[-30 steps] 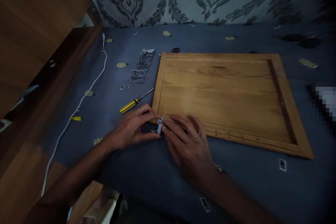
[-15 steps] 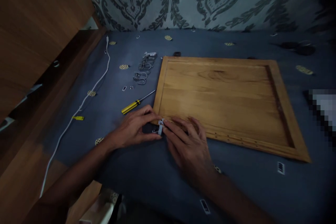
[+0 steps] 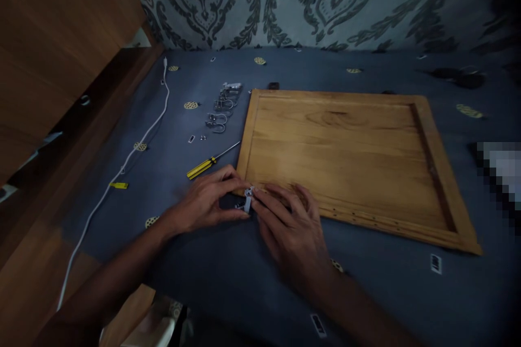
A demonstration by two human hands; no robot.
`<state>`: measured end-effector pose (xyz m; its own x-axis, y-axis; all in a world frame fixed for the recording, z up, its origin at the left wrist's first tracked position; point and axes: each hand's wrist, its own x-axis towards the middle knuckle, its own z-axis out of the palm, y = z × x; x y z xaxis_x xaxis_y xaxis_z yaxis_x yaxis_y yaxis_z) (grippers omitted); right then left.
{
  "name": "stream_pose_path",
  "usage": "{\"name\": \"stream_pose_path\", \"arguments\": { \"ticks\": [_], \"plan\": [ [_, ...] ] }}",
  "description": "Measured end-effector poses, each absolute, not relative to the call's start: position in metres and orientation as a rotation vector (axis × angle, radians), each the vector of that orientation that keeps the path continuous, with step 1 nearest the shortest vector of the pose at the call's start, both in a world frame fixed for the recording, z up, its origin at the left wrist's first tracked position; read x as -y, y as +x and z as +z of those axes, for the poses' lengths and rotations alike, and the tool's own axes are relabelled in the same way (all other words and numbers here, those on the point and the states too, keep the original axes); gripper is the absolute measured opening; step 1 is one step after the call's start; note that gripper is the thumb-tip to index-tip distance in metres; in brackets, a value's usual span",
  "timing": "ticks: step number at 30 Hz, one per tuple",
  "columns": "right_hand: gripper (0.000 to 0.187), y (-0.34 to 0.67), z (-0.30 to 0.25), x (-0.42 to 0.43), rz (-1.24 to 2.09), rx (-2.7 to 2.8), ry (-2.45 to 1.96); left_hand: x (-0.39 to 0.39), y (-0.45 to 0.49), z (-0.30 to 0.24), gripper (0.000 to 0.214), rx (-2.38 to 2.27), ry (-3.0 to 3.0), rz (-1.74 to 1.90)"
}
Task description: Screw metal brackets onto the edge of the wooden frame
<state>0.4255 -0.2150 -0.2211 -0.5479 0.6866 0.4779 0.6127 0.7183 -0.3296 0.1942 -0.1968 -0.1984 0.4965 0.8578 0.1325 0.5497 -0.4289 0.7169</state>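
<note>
At the near left corner of a framed wooden panel (image 3: 345,146) sits a small silver metal hook (image 3: 248,200), held against the panel's edge. My left hand (image 3: 207,200) pinches it from the left, between thumb and fingers. From the right, my right hand (image 3: 288,222) presses its fingertips against the same hook, its other fingers resting along the panel's frame. The fingers partly cover the hook. Several small dark holes run along the panel's near rail. A yellow-handled screwdriver (image 3: 201,168) lies beyond my left hand, its tip by the panel's left side.
Several similar metal hooks (image 3: 220,111) lie in a row left of the panel, with tiny screws (image 3: 203,137) nearby. A white cable (image 3: 142,138) with a yellow tag (image 3: 119,186) crosses the blue patterned cloth (image 3: 386,287). A wooden cabinet (image 3: 52,43) stands at the left.
The view has shifted very slightly. Both hands keep nearly the same hold on the hook at the panel's corner.
</note>
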Motion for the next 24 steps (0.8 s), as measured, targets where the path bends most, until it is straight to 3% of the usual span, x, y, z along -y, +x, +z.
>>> {"name": "stream_pose_path", "arguments": {
  "ticks": [24],
  "plan": [
    [0.037, 0.4261, -0.2255, 0.2095, 0.208, 2.175, -0.864, 0.1957, 0.1954, -0.1983, 0.051, -1.177, 2.108, 0.620]
  ]
}}
